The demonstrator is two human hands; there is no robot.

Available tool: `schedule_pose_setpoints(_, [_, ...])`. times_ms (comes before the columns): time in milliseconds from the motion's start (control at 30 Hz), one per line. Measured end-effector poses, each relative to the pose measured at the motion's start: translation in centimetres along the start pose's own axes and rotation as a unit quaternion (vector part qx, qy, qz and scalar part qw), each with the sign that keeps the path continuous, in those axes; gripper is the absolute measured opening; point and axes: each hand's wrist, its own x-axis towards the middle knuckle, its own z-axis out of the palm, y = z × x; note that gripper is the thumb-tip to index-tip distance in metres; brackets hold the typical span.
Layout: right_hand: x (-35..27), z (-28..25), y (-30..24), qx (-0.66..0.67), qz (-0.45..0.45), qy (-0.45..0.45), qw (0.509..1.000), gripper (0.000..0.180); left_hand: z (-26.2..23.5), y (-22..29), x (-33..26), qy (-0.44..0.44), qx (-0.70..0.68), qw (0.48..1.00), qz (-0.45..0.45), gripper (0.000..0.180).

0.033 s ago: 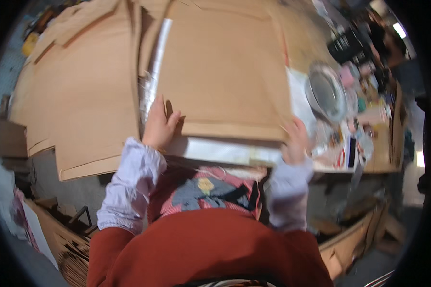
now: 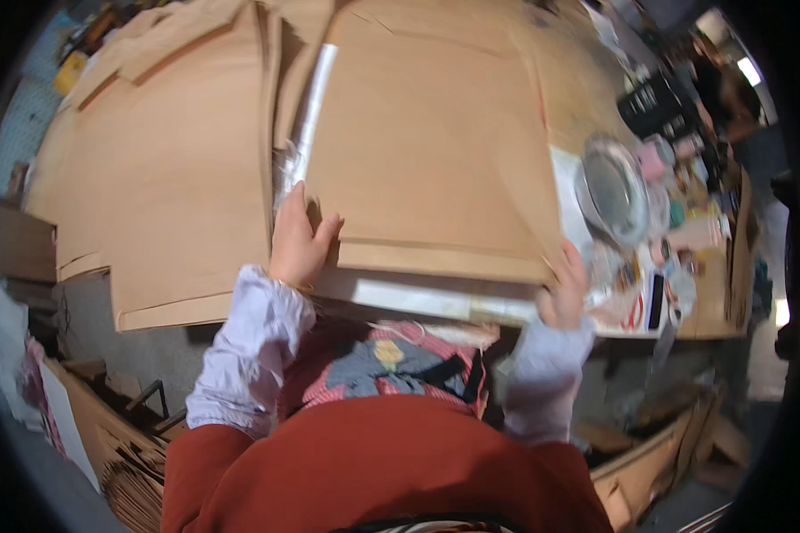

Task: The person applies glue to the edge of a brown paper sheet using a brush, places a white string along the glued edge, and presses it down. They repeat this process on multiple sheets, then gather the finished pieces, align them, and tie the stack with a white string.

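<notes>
At the near edge of a tan worktop (image 2: 582, 67), two bare hands flank a flat, rectangular brown paper piece (image 2: 436, 151).
The left hand (image 2: 299, 246) is at its near left corner, thumb spread from the fingers; the right hand (image 2: 564, 291) is at the near right corner, but whether its fingers pinch the paper I cannot tell. A notched brown paper panel (image 2: 178, 178) lies to the left, a round, see-through bowl (image 2: 615, 191) to the right.
</notes>
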Motion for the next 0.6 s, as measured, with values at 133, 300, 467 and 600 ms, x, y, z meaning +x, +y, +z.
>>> schedule_pose_setpoints(133, [-1.6, -4.2, -1.0, -0.208, 0.024, -0.118, 0.971, 0.033, -2.7, 2.5, -0.5, -0.111, -0.257, 0.916, -0.288, 0.031])
schedule_pose_setpoints(300, [-2.5, -2.7, 3.7, -0.486, -0.196, 0.007, 0.852, 0.029, -5.7, 4.8, -3.2, 0.051, 0.098, 0.966, 0.235, 0.008])
schedule_pose_setpoints(467, [-3.3, 7.1, 5.8, -0.338, -0.154, -0.043, 0.928, 0.029, -13.7, -0.2, -8.4, 0.233, 0.139, 0.955, 0.122, 0.014])
schedule_pose_setpoints(600, [-3.3, 15.6, 8.6, -0.352, -0.203, -0.261, 0.876, 0.033, -21.5, -7.3, -11.9, 0.358, 0.08, 0.925, -0.096, 0.029])
